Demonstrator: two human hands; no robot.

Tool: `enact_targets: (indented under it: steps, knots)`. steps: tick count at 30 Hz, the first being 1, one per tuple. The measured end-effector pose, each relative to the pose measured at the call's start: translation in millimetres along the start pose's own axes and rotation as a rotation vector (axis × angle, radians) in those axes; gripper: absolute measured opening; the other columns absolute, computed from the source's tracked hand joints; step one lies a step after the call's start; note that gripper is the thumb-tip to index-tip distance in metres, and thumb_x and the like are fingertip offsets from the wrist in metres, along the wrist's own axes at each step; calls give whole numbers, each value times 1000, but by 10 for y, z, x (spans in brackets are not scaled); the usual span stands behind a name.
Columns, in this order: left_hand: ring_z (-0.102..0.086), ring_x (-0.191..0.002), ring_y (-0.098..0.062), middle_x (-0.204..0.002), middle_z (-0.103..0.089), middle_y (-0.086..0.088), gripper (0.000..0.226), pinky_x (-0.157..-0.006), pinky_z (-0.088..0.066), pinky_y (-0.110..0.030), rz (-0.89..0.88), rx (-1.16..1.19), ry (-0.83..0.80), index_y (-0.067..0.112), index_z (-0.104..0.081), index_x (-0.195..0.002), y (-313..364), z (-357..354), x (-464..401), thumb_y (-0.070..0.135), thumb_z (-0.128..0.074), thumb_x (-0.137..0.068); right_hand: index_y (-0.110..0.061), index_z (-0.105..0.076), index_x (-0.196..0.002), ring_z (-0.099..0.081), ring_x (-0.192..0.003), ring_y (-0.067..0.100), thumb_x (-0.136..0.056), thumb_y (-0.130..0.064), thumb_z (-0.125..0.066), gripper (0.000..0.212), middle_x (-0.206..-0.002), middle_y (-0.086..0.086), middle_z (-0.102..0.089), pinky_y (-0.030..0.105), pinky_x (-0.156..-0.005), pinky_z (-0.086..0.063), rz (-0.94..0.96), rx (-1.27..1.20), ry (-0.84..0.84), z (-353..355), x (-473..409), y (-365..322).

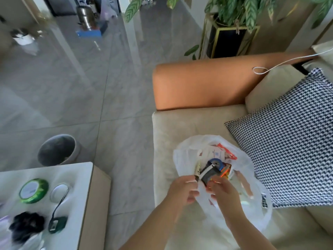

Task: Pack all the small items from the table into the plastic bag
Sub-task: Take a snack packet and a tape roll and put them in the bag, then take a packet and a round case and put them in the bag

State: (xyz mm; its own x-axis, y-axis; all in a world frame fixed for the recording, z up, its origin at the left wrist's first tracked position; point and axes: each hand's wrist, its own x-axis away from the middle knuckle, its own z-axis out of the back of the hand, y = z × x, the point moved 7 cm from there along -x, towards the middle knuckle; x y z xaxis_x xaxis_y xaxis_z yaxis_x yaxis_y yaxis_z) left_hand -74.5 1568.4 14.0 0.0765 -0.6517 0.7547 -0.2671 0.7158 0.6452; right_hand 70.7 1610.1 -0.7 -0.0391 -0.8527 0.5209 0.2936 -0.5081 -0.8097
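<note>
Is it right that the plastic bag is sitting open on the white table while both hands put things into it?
Not quite. The plastic bag sits open on the sofa, not on the white table. The head view shows this. Both the left hand and the right hand are at its mouth.

I get soft, even daylight, with pale glare streaks on the floor (75, 73) toward ten o'clock. The table (79, 179) at eight o'clock is smeared by blur, perhaps from head motion. Straight edges bow near the borders, and shadows stay faint.
</note>
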Motion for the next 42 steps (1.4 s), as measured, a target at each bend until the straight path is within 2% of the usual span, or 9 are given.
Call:
enact_targets:
  steps: [9,13,17,20,23,25,34,38,42]
  knots:
    - [-57,-69,-6,-107,-65,-7,25,-50,-42,-4,-9,-198,148,16,-59,-113,-746,1163,657,16,-61,-87,-35,-59,-79,-68,-83,18,-88,-14,-58,23,-80,-1,-70,28,-78,-48,167,318,-234,-1019,756,44]
    - [-54,-64,-3,-93,-60,-3,28,-45,-38,-2,15,-187,238,8,-57,-116,-1199,1767,948,10,-60,-89,-37,-58,-79,-68,-85,16,-88,-18,-59,21,-85,-1,-71,31,-83,-50,210,433,-366,-1629,1157,272]
    - [-61,-69,-3,-103,-60,-4,29,-58,-45,-5,42,-213,338,10,-57,-120,-1699,2382,1360,13,-56,-91,-39,-59,-78,-69,-85,18,-88,-20,-60,21,-88,0,-71,31,-84,-51,225,522,-480,-2251,1622,560]
    - [-65,-92,-19,-108,-66,-3,25,-82,-53,-26,92,-196,441,18,-62,-113,-2141,2833,1693,18,-57,-88,-37,-57,-79,-69,-84,17,-89,-21,-60,19,-86,-1,-70,18,-76,-47,271,617,-573,-2705,2007,742]
    - [-64,-83,-15,-100,-66,1,21,-69,-52,-14,138,-151,506,24,-64,-105,-2563,3202,2013,18,-57,-86,-27,-64,-91,-67,-87,16,-90,-21,-59,8,-85,-2,-69,15,-76,-44,306,711,-657,-3091,2392,920]
    - [-61,-77,-9,-96,-63,4,26,-59,-45,-6,161,-111,534,22,-63,-112,-2814,3411,2198,20,-56,-87,-18,-68,-100,-66,-89,13,-90,-22,-58,15,-92,-2,-70,18,-77,-43,332,778,-696,-3320,2616,1049]
    - [-62,-102,-13,-117,-65,3,26,-89,-53,-23,285,-62,590,27,-61,-114,-3928,4119,2878,32,-54,-90,-15,-66,-107,-64,-101,16,-91,-29,-55,24,-108,1,-70,28,-88,-48,384,1052,-805,-4140,3424,1706]
    - [-60,-92,-10,-117,-63,2,27,-61,-45,-8,302,2,614,24,-59,-118,-4288,4429,2975,31,-52,-93,-16,-66,-107,-64,-101,18,-91,-30,-55,24,-107,1,-70,31,-88,-51,442,1136,-849,-4489,3656,1985]
    - [-58,-89,-10,-117,-62,-1,28,-64,-46,-12,328,37,660,21,-59,-119,-4564,4677,2915,31,-50,-94,-14,-62,-115,-62,-101,17,-92,-31,-54,30,-111,4,-67,26,-86,-49,542,1239,-909,-4825,3762,2278]
